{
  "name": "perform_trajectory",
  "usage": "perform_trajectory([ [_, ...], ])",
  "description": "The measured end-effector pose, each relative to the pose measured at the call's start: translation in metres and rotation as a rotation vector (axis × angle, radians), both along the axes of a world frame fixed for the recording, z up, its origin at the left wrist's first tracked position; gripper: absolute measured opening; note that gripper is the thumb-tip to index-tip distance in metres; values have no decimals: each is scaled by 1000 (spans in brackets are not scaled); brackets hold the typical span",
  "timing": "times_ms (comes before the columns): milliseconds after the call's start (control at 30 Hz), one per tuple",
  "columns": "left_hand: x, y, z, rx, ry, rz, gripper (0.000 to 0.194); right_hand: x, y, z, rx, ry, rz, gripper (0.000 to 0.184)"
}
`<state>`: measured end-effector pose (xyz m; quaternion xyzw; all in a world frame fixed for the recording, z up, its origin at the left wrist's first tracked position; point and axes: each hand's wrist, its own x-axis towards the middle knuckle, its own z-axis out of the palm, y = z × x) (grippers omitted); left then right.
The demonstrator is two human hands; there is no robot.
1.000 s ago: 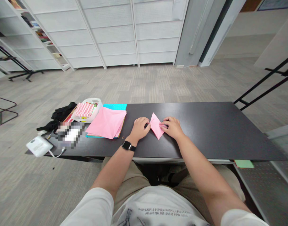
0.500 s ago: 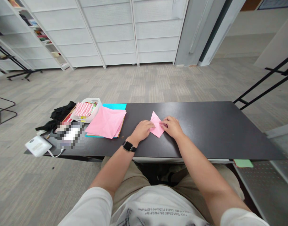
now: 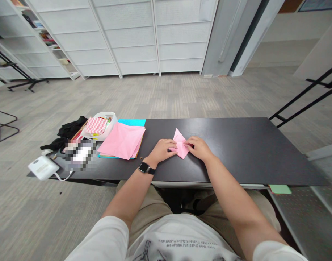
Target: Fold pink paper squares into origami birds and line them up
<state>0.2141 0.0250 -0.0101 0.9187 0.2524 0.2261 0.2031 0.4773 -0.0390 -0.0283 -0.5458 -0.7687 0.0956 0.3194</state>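
A folded piece of pink origami paper [image 3: 179, 136] lies on the dark table in front of me, its pointed top facing away. My left hand [image 3: 164, 149] holds its left corner, fingers on top and the thumb lower down along the edge. At the right edge, my right hand [image 3: 197, 146] pinches the paper between thumb and fingertips. The fingers cover both side corners. A black smartwatch [image 3: 144, 167] is on my left wrist.
Left of my hands, pink sheets [image 3: 122, 140] top a stack of coloured paper. Behind it stands a white basket [image 3: 113, 117] with a pink-and-white patterned item inside. A white device [image 3: 43, 168] with a cable sits at the table's left end, near black cloth [image 3: 72, 127].
My left thumb has moved away from the fingers toward me, opening a gap over the paper's left corner. The right hand and the paper have barely shifted.
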Motion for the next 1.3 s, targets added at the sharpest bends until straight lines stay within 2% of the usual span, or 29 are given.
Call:
perform_trajectory([
  [133,0,-1,2,-9,-4,-13,24,0,0,1,7,17,-1,21],
  [333,2,-4,7,-19,8,0,14,1,-1,1,3,39,11,21],
  [767,-1,-6,8,-25,-30,-11,10,1,-1,2,-11,36,-3,21],
  [1100,9,-12,12,-83,-143,65,8,-2,-3,11,-32,36,5,22],
  [1300,12,-10,7,-140,-278,102,10,-5,-6,19,-52,51,1,36],
])
